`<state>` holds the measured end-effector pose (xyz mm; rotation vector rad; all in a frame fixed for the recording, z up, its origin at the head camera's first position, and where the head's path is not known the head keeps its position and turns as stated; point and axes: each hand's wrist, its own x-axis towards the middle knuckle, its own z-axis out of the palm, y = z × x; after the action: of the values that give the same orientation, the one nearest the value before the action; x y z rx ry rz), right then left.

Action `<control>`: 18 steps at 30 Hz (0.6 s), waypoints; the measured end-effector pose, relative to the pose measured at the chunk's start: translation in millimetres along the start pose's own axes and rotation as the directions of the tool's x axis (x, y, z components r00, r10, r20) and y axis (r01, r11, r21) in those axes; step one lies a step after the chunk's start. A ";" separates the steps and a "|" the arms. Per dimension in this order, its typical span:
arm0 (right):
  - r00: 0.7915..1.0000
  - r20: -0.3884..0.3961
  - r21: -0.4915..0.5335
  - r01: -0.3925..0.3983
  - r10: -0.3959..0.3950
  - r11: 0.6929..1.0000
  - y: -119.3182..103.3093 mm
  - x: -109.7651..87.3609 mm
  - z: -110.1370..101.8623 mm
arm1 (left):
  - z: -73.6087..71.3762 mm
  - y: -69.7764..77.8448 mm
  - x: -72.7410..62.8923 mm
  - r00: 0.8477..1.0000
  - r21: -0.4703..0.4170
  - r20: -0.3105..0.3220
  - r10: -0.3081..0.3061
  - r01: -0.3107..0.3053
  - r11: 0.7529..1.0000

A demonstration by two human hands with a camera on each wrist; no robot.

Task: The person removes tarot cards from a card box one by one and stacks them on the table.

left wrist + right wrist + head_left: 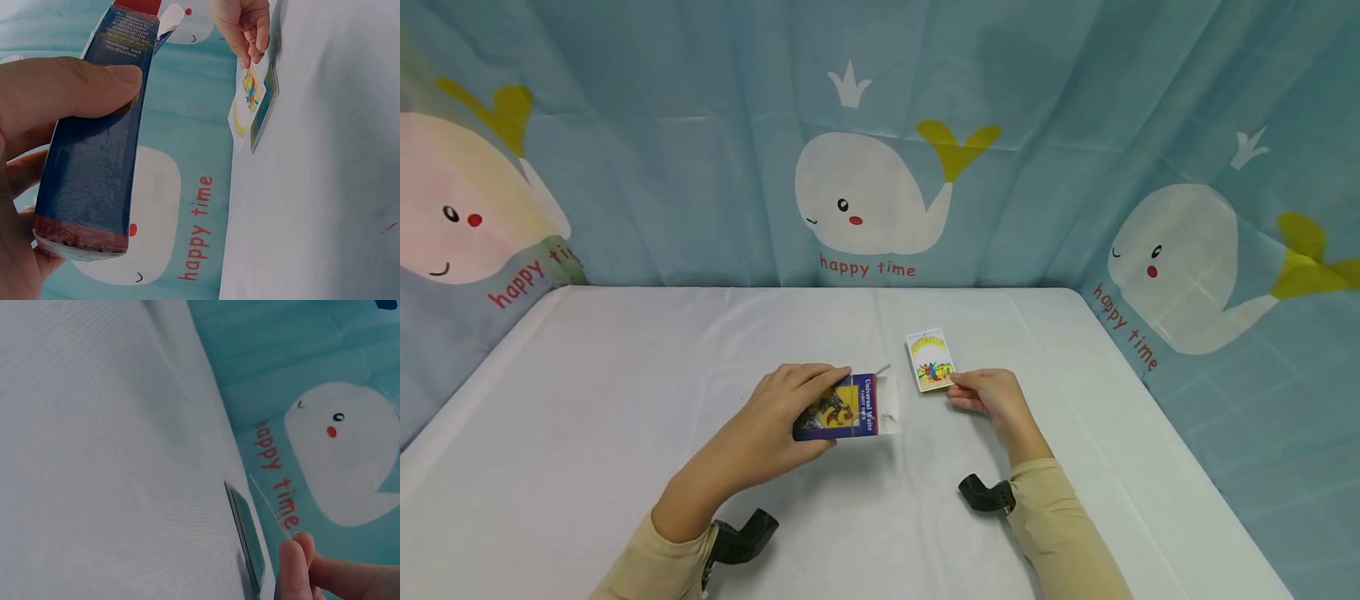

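Filling both hands (781,421) (996,397): box (844,409) left, card (931,360) right.

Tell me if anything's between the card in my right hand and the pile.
Nothing visible is: the right wrist view shows only a gap between card and pile. Your left hand holds the tarot box off to the left.

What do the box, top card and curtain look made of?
Box: likely thin cardboard, printed and glossy; folded flap at one end, light sheen along its side. Possibly film-wrapped.
Card: probably coated paper stock; very thin edge-on, crisp print. Gloss unclear.
Curtain: thin, smooth fabric or plastic sheet; soft folds and creases. Can't tell which.
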<state>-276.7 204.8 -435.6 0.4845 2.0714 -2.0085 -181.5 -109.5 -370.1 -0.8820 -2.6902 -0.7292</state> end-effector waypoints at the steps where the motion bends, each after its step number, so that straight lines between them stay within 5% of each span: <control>1: 1.000 -0.003 -0.001 -0.002 0.002 1.000 0.5 0.5 0.0 | 0.2 -0.1 0.1 1.000 0.000 0.001 -0.001 0.001 1.000; 18: 0.998 -0.057 -0.109 0.001 -0.008 0.994 6.3 2.3 0.8 | -0.3 1.7 1.1 1.000 0.005 0.017 -0.006 0.006 1.000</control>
<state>-276.4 204.3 -442.3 0.5236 2.2040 -1.8930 -181.3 -107.8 -368.8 -0.8827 -2.7092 -0.7200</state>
